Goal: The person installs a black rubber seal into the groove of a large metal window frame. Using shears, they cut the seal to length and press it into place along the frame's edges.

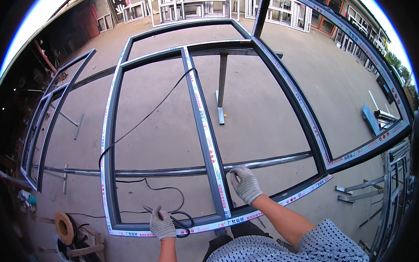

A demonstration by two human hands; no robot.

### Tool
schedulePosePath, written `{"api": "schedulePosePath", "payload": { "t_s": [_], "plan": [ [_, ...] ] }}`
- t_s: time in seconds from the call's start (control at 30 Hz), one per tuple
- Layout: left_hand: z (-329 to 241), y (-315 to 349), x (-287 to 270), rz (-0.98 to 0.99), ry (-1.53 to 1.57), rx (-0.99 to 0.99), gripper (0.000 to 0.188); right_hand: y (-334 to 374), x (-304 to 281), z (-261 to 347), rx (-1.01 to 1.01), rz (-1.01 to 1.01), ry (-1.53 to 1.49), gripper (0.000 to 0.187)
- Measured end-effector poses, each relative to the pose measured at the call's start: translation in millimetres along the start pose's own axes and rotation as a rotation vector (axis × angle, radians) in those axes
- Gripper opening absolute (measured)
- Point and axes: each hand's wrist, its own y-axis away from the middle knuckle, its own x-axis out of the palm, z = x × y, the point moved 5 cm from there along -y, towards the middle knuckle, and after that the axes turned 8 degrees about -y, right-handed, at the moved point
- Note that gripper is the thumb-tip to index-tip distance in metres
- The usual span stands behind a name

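Note:
A large grey window frame (202, 113) with printed protective film lies in front of me, divided by a long mullion. My left hand (163, 224), in a pale knit glove, is closed around scissors (186, 219) above the near rail; their pointed blades stick out to the left and the black handle loops to the right. My right hand (246, 185), gloved too, is curled beside the mullion's near end. Its fingers are pinched, but what is in them is hidden. A thin black strip (150, 113) drapes from the mullion across the left opening and over the left side of the frame.
An opened sash (342, 159) rises at the right. Another frame (46, 125) stands left. A metal support bar (171, 171) passes beneath the window frame. At lower left, a round tan spool (64, 228) sits by wooden pieces. More frames (195, 10) lean along the far wall.

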Motion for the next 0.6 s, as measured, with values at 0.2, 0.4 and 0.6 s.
{"api": "schedulePosePath", "payload": {
  "t_s": [0.2,0.4,0.6],
  "plan": [
    [2.3,2.5,-3.7,-0.013,0.051,0.014,0.023,86.5,-6.3,31.6,-0.084,0.115,0.006,0.015],
    [8.2,-1.3,0.6,0.066,0.059,0.029,0.024,145.4,-17.6,47.6,-0.189,0.126,-0.045,0.014],
    [-8.0,31.9,16.9,0.097,0.304,0.087,0.019,167.7,-14.8,53.9,-0.18,0.403,-0.115,0.016]
  ]
}}
